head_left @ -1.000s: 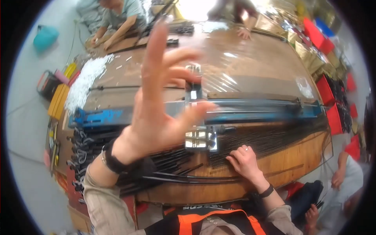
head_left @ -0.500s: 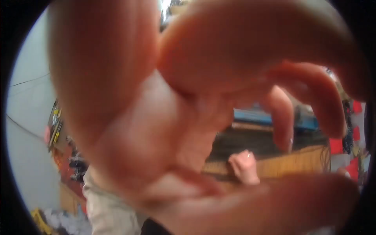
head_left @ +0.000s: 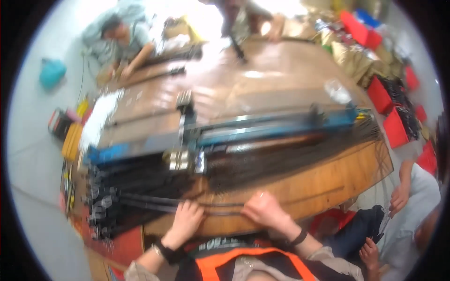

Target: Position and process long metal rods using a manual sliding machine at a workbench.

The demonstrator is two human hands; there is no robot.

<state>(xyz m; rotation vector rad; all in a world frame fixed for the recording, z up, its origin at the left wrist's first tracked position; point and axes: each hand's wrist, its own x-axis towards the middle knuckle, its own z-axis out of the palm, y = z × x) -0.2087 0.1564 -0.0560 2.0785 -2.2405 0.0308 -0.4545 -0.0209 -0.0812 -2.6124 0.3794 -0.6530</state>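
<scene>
My left hand point(head_left: 189, 219) is at the near edge of the wooden table, its fingers bent down on thin dark cable-like strands point(head_left: 220, 209). Close by on the right, my right hand point(head_left: 266, 210) is closed around the same strands, which stretch between both hands. Leftward the strands run into a thick bundle of black strands point(head_left: 145, 187) with pale, blurred ends. Just beyond my hands stands a metal fixture with a silver block point(head_left: 178, 160), joined to a long blue rail point(head_left: 276, 131) across the table. Motion blur hides fine detail.
A brown sheet point(head_left: 262, 89) covers the far tabletop. One person point(head_left: 126, 42) works at the far left, another stands at the far side. At right, a seated person's hand point(head_left: 400, 196) is near the table corner. Red bins point(head_left: 396, 126) line the right side.
A large hand, apparently my left, filled the view close up; it has come down to the strands at the table edge. My right hand stays near the table's front.
</scene>
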